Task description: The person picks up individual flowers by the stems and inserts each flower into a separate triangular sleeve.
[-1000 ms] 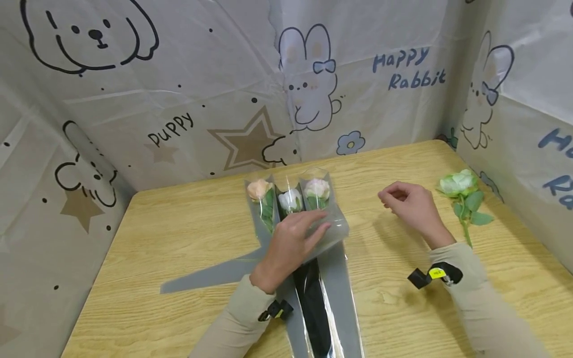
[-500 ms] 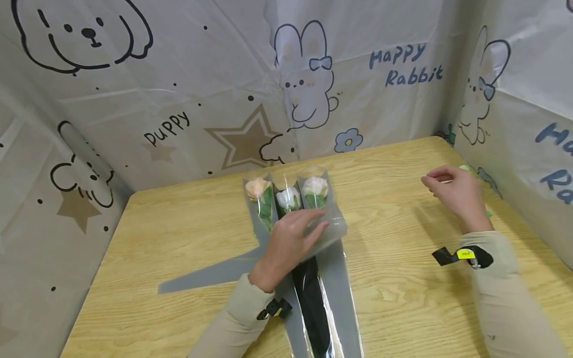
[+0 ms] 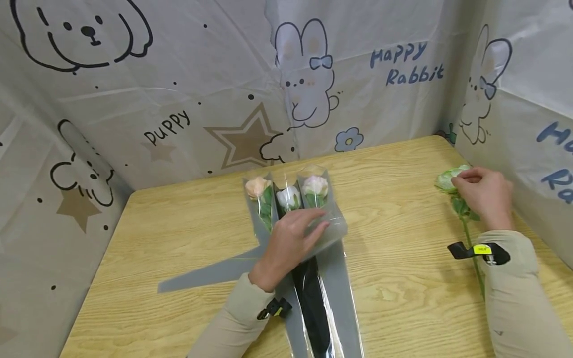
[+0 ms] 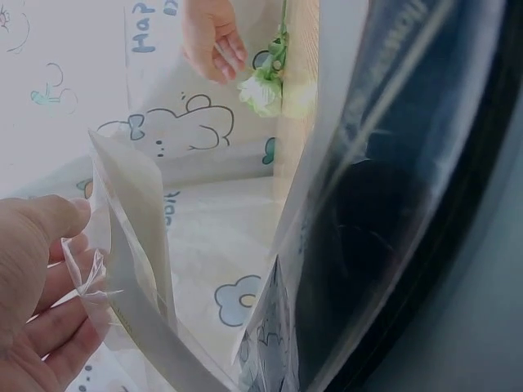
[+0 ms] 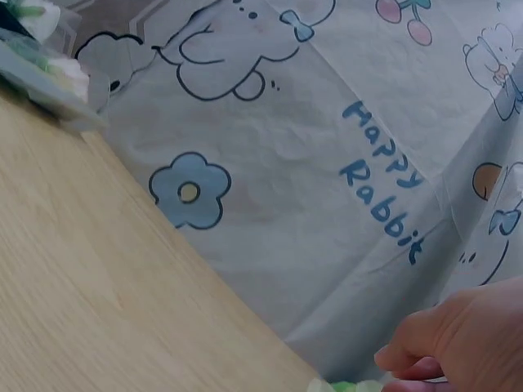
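Observation:
A grey and clear flower wrapper (image 3: 337, 288) with a black middle strip lies on the table. Three artificial flowers sit in its top pockets: a peach one (image 3: 258, 188), a white one (image 3: 288, 199) and a pale pink one (image 3: 315, 186). My left hand (image 3: 288, 243) lies across the wrapper below the blooms; the left wrist view shows its thumb and fingers around the clear film edge (image 4: 98, 278). At the far right, my right hand (image 3: 487, 196) is over a green-white artificial flower (image 3: 446, 180), fingers loosely bent close to the bloom. Contact there cannot be told.
A grey flap (image 3: 206, 271) of the wrapper sticks out to the left over the wooden table (image 3: 403, 298). Printed cloth walls (image 3: 215, 64) stand behind the table and along both sides.
My right hand has moved right, away from the wrapper, to the green-white flower. That flower's stem now shows longer, and its bloom has shifted slightly. My left hand stays in place.

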A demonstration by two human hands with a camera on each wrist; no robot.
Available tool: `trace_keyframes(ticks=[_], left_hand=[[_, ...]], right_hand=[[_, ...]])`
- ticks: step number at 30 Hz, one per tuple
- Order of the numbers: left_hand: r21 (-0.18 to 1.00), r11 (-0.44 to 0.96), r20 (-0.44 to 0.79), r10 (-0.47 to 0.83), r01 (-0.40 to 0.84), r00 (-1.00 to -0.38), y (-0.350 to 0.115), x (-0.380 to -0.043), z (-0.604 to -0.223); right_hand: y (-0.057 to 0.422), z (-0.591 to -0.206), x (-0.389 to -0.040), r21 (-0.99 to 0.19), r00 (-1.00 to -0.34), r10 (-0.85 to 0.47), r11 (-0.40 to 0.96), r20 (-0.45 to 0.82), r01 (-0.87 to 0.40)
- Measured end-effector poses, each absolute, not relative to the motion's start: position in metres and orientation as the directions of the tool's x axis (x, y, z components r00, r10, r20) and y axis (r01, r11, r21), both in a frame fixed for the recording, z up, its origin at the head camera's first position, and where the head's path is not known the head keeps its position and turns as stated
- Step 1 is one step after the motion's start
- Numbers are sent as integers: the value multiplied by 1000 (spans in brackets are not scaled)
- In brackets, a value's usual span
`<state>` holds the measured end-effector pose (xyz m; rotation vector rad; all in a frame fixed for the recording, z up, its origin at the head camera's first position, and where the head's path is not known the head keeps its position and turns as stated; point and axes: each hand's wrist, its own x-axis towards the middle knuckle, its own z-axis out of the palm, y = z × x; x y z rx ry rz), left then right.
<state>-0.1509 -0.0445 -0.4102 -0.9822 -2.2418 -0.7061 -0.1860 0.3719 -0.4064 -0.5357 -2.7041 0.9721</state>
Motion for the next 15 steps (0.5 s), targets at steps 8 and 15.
trace_keyframes(ticks=[8, 15], left_hand=[[229, 589, 686, 467, 775, -558, -45, -151, -409], [233, 588, 680, 471, 775, -562, -45, -151, -409]], right_hand=[[380, -414, -184, -596, -914, 405, 739, 21, 314], [387, -424, -182, -559, -917, 399, 762, 8, 326]])
